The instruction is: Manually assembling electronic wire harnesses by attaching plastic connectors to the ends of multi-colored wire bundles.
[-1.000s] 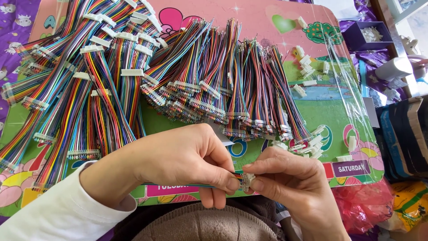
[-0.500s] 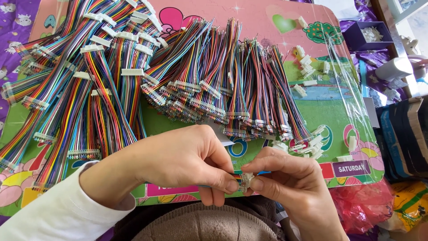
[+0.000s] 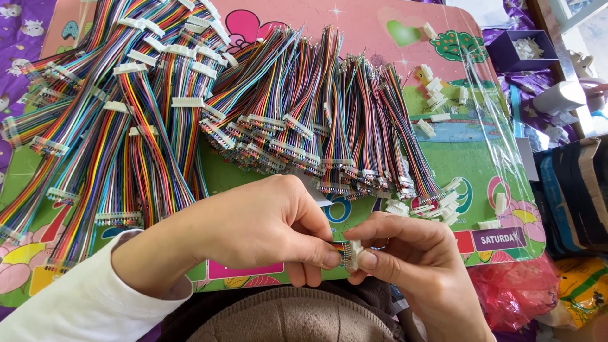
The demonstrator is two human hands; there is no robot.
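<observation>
My left hand (image 3: 259, 228) pinches the end of a short rainbow ribbon cable (image 3: 345, 252) between thumb and fingers. My right hand (image 3: 411, 259) holds a small white plastic connector (image 3: 354, 254) against that cable end, the two hands touching at the front edge of the colourful board (image 3: 392, 38). Most of the held cable is hidden inside my left hand. Behind the hands lie heaps of multicoloured wire harnesses (image 3: 190, 114) with white connectors.
Loose white connectors (image 3: 437, 85) are scattered on the board's right side. A purple box (image 3: 522, 50) of white parts stands at the back right. A red plastic bag (image 3: 513, 291) and dark bags lie at the right. A knitted brown cloth covers my lap.
My fingers have shifted slightly around the cable end and connector. The hands stay in the same place at the board's front edge.
</observation>
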